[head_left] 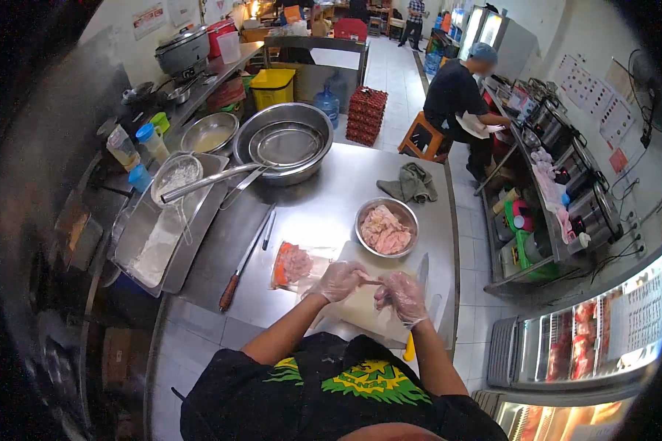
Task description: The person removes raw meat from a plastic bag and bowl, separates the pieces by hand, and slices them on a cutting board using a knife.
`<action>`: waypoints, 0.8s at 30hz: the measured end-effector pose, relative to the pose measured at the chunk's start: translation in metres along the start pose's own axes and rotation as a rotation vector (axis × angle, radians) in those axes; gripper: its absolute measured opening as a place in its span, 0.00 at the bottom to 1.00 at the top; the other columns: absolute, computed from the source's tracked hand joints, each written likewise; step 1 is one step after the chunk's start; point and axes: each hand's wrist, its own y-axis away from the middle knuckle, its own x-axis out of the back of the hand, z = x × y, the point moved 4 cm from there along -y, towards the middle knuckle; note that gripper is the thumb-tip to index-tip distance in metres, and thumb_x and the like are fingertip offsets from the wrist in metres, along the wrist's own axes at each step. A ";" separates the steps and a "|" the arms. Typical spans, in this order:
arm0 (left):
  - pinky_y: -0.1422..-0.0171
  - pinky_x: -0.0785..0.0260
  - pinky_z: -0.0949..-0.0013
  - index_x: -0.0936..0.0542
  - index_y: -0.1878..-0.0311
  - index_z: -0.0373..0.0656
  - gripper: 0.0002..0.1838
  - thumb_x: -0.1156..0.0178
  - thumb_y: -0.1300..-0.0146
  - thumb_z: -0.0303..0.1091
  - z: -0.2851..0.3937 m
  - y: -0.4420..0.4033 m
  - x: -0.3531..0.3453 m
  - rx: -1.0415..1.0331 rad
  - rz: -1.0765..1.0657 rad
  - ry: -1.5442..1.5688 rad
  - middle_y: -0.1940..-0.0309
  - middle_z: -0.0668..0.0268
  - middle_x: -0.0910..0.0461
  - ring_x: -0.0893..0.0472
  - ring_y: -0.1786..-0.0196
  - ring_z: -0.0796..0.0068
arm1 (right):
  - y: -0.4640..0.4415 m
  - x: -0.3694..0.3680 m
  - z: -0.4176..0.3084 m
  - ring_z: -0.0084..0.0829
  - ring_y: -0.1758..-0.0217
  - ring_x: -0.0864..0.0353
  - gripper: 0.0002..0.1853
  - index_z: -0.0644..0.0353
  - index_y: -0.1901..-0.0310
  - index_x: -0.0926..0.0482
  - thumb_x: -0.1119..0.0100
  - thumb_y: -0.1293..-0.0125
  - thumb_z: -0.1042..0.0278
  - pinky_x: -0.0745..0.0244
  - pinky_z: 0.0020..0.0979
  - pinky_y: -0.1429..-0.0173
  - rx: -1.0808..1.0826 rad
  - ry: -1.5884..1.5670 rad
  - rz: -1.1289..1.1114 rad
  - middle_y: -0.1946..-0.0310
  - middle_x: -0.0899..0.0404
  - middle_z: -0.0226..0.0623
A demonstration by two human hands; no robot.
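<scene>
Both hands wear clear plastic gloves above a pale cutting board (364,307). My left hand (338,281) is closed on one end of a small strip of raw meat (369,279). The other end of the strip is pinched in my right hand (402,296). Just beyond them, a steel bowl (416,239) holds pieces of raw meat. To the left lies an orange and clear plastic bag (280,266) with minced-looking pink meat on it. A knife with a yellow handle (409,348) rests at the board's right side, partly hidden by my right hand.
A sharpening rod with a brown handle (229,293) lies left on the steel table (324,209). Large steel bowls (301,173), a flour tray (215,192) and a green cloth (412,184) stand around. A person (456,92) sits at the right counter.
</scene>
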 end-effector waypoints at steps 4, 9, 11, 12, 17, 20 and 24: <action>0.55 0.32 0.66 0.24 0.60 0.39 0.12 0.47 0.47 0.34 0.023 0.008 0.002 -0.171 -0.006 -0.216 0.68 0.57 0.23 0.24 0.62 0.66 | 0.002 -0.016 -0.011 0.27 0.82 0.26 0.12 0.64 0.58 0.34 0.55 0.36 0.63 0.27 0.26 0.78 -0.062 -0.089 -0.012 0.79 0.26 0.40; 0.55 0.32 0.70 0.26 0.53 0.41 0.17 0.46 0.47 0.33 0.074 0.027 -0.003 -0.291 -0.075 0.120 0.65 0.56 0.24 0.24 0.61 0.69 | -0.004 -0.011 -0.011 0.26 0.83 0.27 0.13 0.65 0.56 0.37 0.57 0.36 0.65 0.27 0.25 0.79 0.008 0.119 -0.028 0.79 0.27 0.39; 0.59 0.31 0.71 0.26 0.53 0.40 0.16 0.46 0.46 0.33 0.062 0.023 -0.003 -0.289 -0.012 0.042 0.69 0.59 0.23 0.23 0.66 0.71 | 0.001 -0.016 -0.019 0.24 0.83 0.28 0.15 0.65 0.54 0.38 0.55 0.37 0.63 0.29 0.23 0.80 0.020 0.026 0.020 0.78 0.26 0.38; 0.62 0.30 0.71 0.25 0.54 0.40 0.16 0.46 0.45 0.34 0.054 0.021 -0.005 -0.306 0.037 -0.038 0.73 0.61 0.22 0.23 0.70 0.72 | 0.003 -0.019 -0.023 0.23 0.83 0.29 0.17 0.65 0.54 0.39 0.54 0.38 0.62 0.30 0.22 0.80 0.028 -0.020 0.043 0.77 0.26 0.37; 0.79 0.34 0.78 0.24 0.64 0.36 0.10 0.46 0.42 0.34 0.049 0.023 -0.008 -0.096 0.120 0.189 0.81 0.66 0.24 0.27 0.83 0.81 | 0.008 -0.014 -0.042 0.19 0.73 0.28 0.20 0.62 0.51 0.38 0.44 0.43 0.65 0.32 0.19 0.70 0.065 0.206 0.176 0.74 0.27 0.29; 0.81 0.35 0.78 0.25 0.66 0.37 0.07 0.43 0.45 0.30 0.055 0.020 -0.008 0.165 0.069 0.737 0.82 0.67 0.26 0.28 0.83 0.81 | 0.003 -0.028 -0.050 0.18 0.71 0.28 0.18 0.62 0.54 0.35 0.43 0.44 0.70 0.31 0.20 0.67 0.288 0.182 0.242 0.73 0.28 0.30; 0.82 0.37 0.78 0.27 0.69 0.37 0.06 0.42 0.46 0.28 0.056 0.021 -0.020 0.142 0.142 0.720 0.78 0.66 0.27 0.28 0.81 0.80 | 0.003 -0.025 -0.033 0.21 0.75 0.26 0.12 0.63 0.60 0.30 0.44 0.43 0.66 0.30 0.24 0.69 0.158 0.258 0.221 0.74 0.25 0.34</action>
